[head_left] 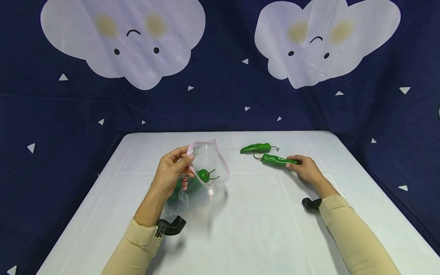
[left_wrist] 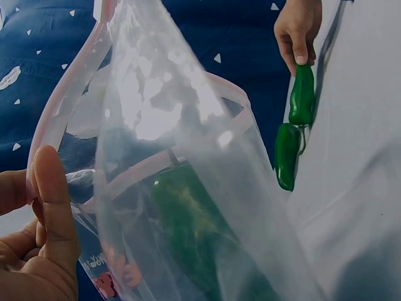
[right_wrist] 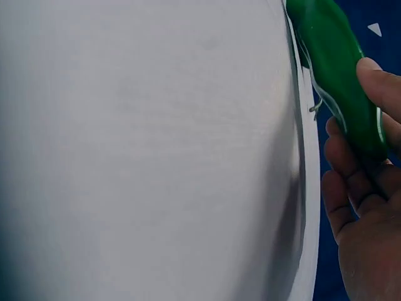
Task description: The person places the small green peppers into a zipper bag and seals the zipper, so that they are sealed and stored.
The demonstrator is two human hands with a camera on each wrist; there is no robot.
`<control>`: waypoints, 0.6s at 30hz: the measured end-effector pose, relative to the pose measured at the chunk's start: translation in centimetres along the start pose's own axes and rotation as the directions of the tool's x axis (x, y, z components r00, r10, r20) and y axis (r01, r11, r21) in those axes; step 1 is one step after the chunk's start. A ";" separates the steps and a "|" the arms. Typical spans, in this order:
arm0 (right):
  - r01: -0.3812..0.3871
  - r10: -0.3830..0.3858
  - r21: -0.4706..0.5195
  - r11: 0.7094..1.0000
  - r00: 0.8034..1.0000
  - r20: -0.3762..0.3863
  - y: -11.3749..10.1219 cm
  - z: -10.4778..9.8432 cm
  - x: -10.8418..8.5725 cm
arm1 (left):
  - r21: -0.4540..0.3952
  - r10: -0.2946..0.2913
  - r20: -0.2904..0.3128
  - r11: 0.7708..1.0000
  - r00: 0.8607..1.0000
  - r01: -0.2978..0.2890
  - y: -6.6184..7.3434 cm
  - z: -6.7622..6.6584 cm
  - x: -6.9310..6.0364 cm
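Observation:
The left hand point(head_left: 170, 172) pinches the pink-edged rim of a clear zip bag point(head_left: 220, 168), whose mouth gapes toward the right. Inside the bag lie green peppers point(head_left: 204, 175), partly hidden by plastic and fingers; one shows blurred through the film in the left wrist view point(left_wrist: 194, 226). The right hand point(head_left: 307, 168) grips the right end of a long green pepper point(head_left: 275, 160), stem pointing left; thumb and fingers hold it in the right wrist view point(right_wrist: 338, 75). Behind it, another green pepper point(head_left: 256, 148) rests on the table, stem toward the right.
A white cloth covers the table point(head_left: 254, 229). Beyond its back edge hangs a dark blue curtain point(head_left: 220, 103) with white clouds and small triangles. Black wrist-worn devices sit at both cuffs, the left one point(head_left: 170, 226) low over the table.

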State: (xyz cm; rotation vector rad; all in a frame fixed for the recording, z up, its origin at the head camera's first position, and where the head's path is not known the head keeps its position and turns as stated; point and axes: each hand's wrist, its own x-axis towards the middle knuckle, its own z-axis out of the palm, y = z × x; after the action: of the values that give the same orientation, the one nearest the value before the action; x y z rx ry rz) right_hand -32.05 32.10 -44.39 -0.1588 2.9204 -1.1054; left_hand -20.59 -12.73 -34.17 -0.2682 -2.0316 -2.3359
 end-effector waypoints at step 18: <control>0.099 -0.095 0.081 0.992 0.994 -0.050 -2.2 0.5 -2.7 | 0.007 -0.005 0.004 1.000 1.000 0.005 -0.1 0.1 0.1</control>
State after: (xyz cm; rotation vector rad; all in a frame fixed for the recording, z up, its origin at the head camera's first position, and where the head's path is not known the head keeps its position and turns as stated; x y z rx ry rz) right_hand -29.18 30.36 -43.36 -0.2801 2.9286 -1.2583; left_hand -20.65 -12.66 -34.22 -0.2685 -2.0442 -2.3327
